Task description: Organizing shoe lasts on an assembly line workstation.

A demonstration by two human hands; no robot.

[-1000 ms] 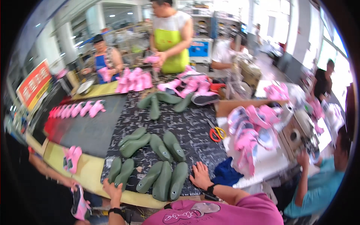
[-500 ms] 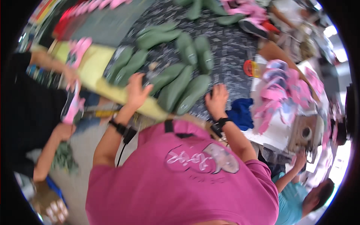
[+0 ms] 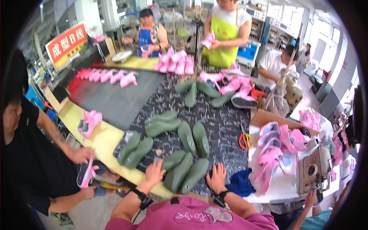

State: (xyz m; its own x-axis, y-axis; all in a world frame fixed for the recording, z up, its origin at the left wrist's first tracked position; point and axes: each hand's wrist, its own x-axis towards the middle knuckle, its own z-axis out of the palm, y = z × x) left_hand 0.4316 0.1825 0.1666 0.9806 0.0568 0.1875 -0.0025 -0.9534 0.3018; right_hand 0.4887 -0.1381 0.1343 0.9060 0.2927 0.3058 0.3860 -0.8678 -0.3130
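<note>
My left hand (image 3: 154, 174) rests at the near edge of a dark patterned table cover (image 3: 230, 161), its fingers extended beside several green shoe lasts (image 3: 179, 171). It holds nothing. To the right of those lasts, my right hand (image 3: 217, 178) lies on the same cover with its fingers apart, and nothing is in it. Close by that hand is a crumpled blue cloth (image 3: 241, 182). Further green lasts lie in groups: a pair (image 3: 135, 150) left of my left hand, others (image 3: 193, 138) beyond, and more (image 3: 191, 94) at the far end.
Red-and-yellow-handled scissors (image 3: 245, 141) lie right of the lasts. Pink shoe uppers (image 3: 274, 151) cover a white table beside a sewing machine (image 3: 315, 168). At left a co-worker in black holds a pink shoe (image 3: 88, 174). A grey conveyor belt (image 3: 126, 100) carries pink uppers; other people work beyond.
The view has tilted up, bringing the far workers and conveyor into sight. My hands stay on the table near the lasts, and the lasts have kept their arrangement.
</note>
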